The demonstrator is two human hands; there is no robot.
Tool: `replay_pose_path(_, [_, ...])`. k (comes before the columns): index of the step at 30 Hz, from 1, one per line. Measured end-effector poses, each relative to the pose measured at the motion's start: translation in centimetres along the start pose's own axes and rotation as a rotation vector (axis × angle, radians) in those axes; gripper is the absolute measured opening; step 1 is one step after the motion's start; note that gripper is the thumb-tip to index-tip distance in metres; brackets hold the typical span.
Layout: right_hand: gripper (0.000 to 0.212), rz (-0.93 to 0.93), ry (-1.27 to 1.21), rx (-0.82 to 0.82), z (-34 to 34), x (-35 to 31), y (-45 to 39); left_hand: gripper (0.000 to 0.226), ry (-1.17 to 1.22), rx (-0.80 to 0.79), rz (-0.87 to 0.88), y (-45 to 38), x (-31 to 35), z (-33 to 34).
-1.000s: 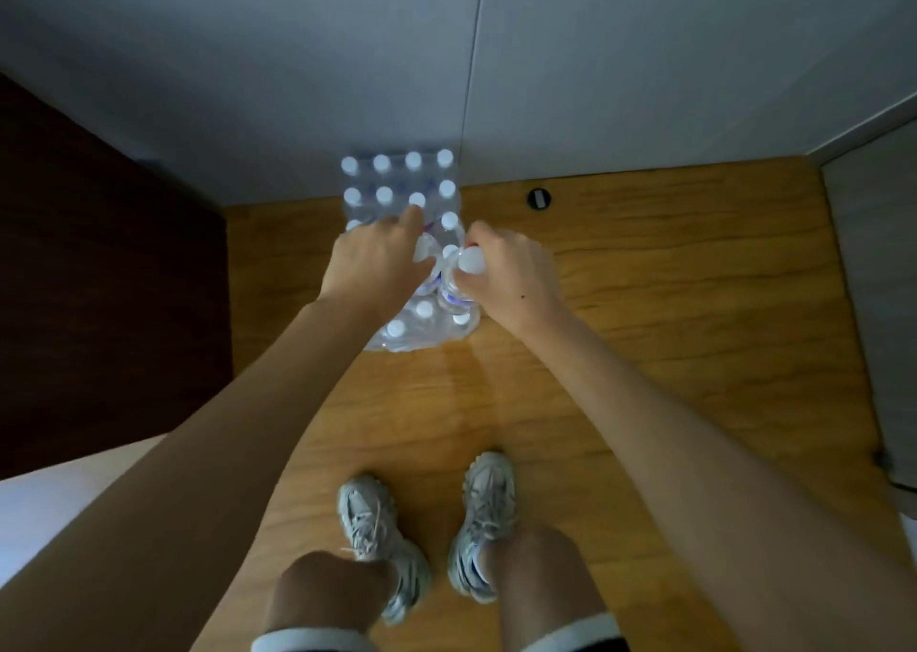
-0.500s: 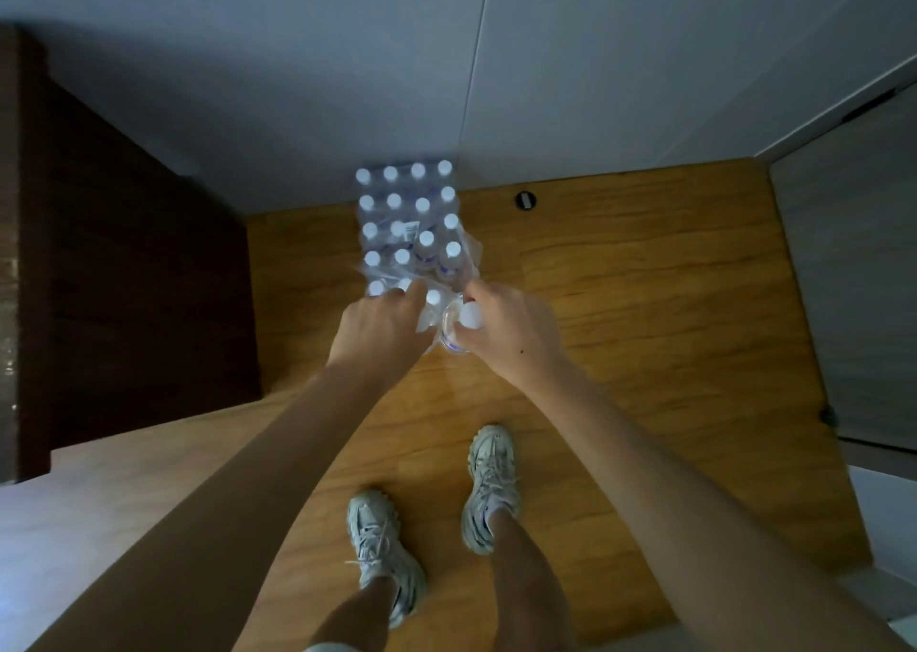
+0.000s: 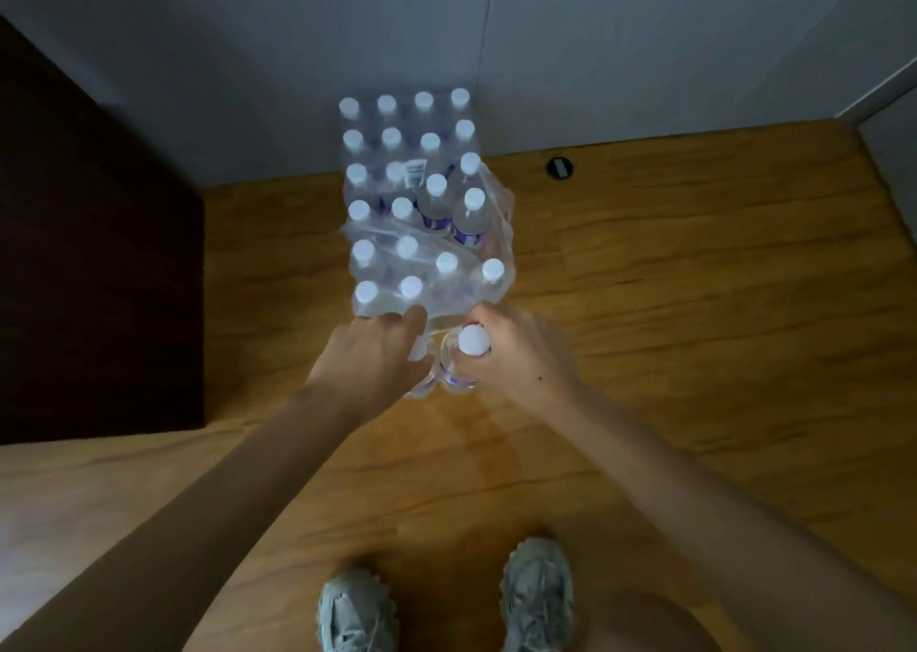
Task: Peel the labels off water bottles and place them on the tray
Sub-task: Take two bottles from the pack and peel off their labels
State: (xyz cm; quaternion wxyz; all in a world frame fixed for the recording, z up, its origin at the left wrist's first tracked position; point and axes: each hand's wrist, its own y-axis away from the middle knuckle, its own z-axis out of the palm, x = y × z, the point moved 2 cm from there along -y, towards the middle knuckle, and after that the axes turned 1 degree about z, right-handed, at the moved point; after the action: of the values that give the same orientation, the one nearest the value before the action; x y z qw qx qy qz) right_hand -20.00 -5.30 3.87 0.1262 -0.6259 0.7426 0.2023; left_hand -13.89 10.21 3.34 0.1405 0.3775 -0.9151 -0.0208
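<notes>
A shrink-wrapped pack of water bottles (image 3: 407,195) with white caps stands on the wooden floor against the grey wall; its wrap is torn open at the near right. My right hand (image 3: 516,353) is shut on a clear water bottle (image 3: 473,341) with a white cap and a blue label, held just in front of the pack. My left hand (image 3: 372,363) is closed around a second bottle (image 3: 419,388) beside it, with only its blue label and shoulder showing. No tray is in view.
A dark wooden cabinet (image 3: 99,254) stands at the left. A round black floor fitting (image 3: 559,167) sits by the wall to the right of the pack. My two grey sneakers (image 3: 357,612) are at the bottom on the wooden floor (image 3: 694,304).
Both hands have drawn back from over the pack towards me, each with a bottle pulled out of the torn wrap. More of the pack's caps now show.
</notes>
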Motion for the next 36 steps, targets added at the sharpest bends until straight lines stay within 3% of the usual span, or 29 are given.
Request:
replay_pose_path(9, [0.029,-0.100,0.054,0.017,10.1,6.2,-1.7,0.027,0.034,0.121,0.082,-1.7,-2.7,11.9])
replay_pose_path(18, [0.029,-0.221,0.048,0.055,13.8,7.5,-1.8,0.023,0.054,0.144,0.051,-0.7,-3.7,14.4])
replay_pose_path(22, [0.032,-0.330,0.129,0.146,14.8,7.5,-1.3,0.023,0.117,0.179,-0.014,-0.3,-4.6,14.9])
replay_pose_path(28, [0.028,-0.335,0.104,0.184,15.2,7.7,-1.2,0.046,0.137,0.239,-0.044,0.1,-5.5,16.8])
replay_pose_path(33, [0.044,-0.231,0.097,0.150,15.3,8.3,-1.0,0.063,0.527,0.178,-0.095,0.7,-5.4,20.0])
replay_pose_path(36, [0.052,-0.210,0.094,0.182,15.5,8.2,-0.3,0.070,0.612,0.170,-0.126,0.6,-5.2,21.3])
